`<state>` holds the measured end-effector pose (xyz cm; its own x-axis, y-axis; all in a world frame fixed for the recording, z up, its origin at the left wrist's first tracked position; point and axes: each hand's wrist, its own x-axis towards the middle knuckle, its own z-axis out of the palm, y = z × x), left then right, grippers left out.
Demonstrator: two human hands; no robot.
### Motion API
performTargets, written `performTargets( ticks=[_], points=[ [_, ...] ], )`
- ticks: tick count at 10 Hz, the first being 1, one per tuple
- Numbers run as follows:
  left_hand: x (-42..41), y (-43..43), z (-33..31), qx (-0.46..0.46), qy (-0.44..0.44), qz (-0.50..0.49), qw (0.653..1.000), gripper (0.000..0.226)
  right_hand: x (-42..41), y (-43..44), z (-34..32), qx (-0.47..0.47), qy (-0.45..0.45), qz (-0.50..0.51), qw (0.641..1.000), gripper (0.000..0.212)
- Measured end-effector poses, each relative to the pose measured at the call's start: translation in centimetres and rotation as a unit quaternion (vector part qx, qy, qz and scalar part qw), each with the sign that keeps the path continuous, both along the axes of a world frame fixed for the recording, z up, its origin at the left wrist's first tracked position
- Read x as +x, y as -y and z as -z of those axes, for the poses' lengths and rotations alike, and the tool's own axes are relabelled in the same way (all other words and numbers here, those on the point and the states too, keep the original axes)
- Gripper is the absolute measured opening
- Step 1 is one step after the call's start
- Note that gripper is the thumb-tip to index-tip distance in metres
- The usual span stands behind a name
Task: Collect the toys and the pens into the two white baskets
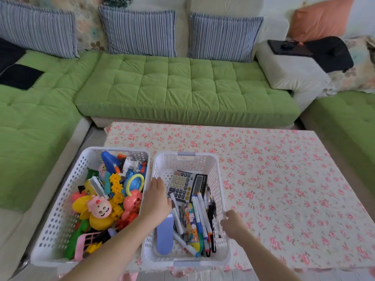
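Note:
Two white perforated baskets stand side by side at the table's near left. The left basket (60,199) is piled with colourful plastic toys (105,199). The right basket (215,171) holds several pens (200,216), a calculator (182,184), a patterned pencil case (192,226) and a lilac case (164,236). My left hand (157,197) lies with straight fingers over the right basket's left rim. My right hand (232,222) curls its fingers round that basket's right rim.
The table wears a floral cloth (284,189). A green sofa (182,88) with striped cushions wraps round the far and left sides. A black tablet (288,47) and dark bag (330,53) sit on the white armrest at the right.

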<state>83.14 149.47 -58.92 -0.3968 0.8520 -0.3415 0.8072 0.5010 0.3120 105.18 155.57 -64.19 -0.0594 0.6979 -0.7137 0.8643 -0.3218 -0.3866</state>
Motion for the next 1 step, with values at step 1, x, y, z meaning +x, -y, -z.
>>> performTargets(
  ticks=[1],
  points=[
    [-0.01, -1.58, -4.11, 0.053, -0.046, 0.047, 0.996, 0.075, 0.67, 2.63, -2.61, -0.038, 0.022, -0.021, 0.999, 0.045]
  ],
)
